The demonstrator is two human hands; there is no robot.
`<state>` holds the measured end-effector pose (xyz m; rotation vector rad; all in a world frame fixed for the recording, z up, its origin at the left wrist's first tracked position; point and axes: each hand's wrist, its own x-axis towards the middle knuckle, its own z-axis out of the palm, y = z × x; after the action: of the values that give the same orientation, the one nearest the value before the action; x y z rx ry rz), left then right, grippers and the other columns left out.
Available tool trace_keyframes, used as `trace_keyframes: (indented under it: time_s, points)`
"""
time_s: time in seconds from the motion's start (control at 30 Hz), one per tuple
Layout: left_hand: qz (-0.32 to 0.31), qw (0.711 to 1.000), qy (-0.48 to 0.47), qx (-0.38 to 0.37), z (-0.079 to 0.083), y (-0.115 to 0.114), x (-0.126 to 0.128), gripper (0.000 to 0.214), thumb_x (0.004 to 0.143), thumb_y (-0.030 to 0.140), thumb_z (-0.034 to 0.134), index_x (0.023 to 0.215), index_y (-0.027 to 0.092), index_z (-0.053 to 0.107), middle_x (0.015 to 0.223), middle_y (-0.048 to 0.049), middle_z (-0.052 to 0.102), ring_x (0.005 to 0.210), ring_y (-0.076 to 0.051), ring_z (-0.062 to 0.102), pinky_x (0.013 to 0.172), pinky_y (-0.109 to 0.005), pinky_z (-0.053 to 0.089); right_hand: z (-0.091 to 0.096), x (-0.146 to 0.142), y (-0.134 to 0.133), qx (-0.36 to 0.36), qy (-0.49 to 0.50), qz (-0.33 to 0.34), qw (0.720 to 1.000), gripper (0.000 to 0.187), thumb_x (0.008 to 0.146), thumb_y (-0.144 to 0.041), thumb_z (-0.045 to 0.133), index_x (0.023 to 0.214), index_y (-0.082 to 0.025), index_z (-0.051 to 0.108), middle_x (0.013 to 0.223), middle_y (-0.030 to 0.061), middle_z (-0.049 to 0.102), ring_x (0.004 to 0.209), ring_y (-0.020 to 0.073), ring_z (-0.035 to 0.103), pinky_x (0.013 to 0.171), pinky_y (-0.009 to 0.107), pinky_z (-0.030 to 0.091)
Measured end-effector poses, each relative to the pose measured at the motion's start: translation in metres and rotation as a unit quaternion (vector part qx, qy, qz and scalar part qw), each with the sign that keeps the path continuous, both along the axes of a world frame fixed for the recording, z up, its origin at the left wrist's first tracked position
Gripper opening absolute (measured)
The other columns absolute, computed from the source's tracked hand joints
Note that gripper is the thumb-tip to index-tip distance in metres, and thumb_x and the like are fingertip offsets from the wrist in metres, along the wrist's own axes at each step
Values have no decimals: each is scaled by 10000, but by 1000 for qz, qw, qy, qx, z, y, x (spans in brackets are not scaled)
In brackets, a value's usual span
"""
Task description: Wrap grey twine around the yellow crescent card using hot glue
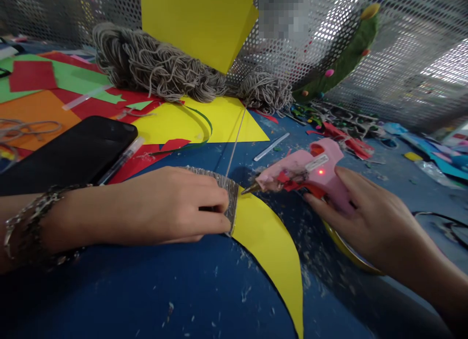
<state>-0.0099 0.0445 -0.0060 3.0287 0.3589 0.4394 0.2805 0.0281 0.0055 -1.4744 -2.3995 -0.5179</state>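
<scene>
The blue table [153,290] bore a yellow paper crescent [278,241], partly wrapped in grey yarn [232,197]. The left hand [179,205], clamped on the wrapping, partly hid it; the right hand [369,217] gripped a pink glue gun [329,159]. A phone [73,151] and glue stick [271,147] lay beyond.

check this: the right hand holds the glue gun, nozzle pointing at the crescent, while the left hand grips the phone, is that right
Not quite: in the head view, the left hand grips the yarn-wrapped part of the crescent, not the phone. The right hand does hold the glue gun, nozzle pointing at the crescent.
</scene>
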Motion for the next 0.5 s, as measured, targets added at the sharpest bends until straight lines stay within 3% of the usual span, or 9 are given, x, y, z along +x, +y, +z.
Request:
trace_keyframes:
  time_s: [0.13, 0.23, 0.4, 0.5]
  points:
    - [-1, 1000, 10, -14, 1, 0, 0, 249, 865, 117, 380, 946, 179, 608, 905, -50, 617, 790, -196, 536, 677, -300, 404, 11, 7, 11, -12, 40, -118, 992, 463, 718, -694, 350, 595, -265, 227, 467, -57, 322, 385, 108, 294, 402, 261, 251]
    - [-10, 1000, 0, -23, 0, 0, -1, 243, 873, 128, 373, 961, 173, 594, 910, -53, 612, 795, -196, 539, 681, -304, 402, 17, 28, 24, -24, 68, -221, 973, 524, 626, -778, 330, 601, -261, 246, 470, -53, 324, 397, 107, 297, 429, 271, 261]
    - [-20, 999, -11, -28, 1, -1, -2, 252, 868, 124, 366, 1020, 165, 564, 963, -68, 610, 832, -199, 546, 703, -308, 426, 8, 89, 51, -45, 49, -343, 937, 397, 642, -607, 443, 635, -251, 267, 534, -23, 369, 468, 123, 335, 471, 282, 264]
    - [-22, 999, -3, -26, 3, -1, -1, 257, 859, 106, 373, 1031, 156, 557, 1013, -82, 605, 857, -194, 554, 733, -305, 448, -3, 117, 64, -76, 24, -342, 937, 351, 639, -541, 489, 647, -246, 298, 542, 0, 413, 472, 128, 350, 477, 290, 271]
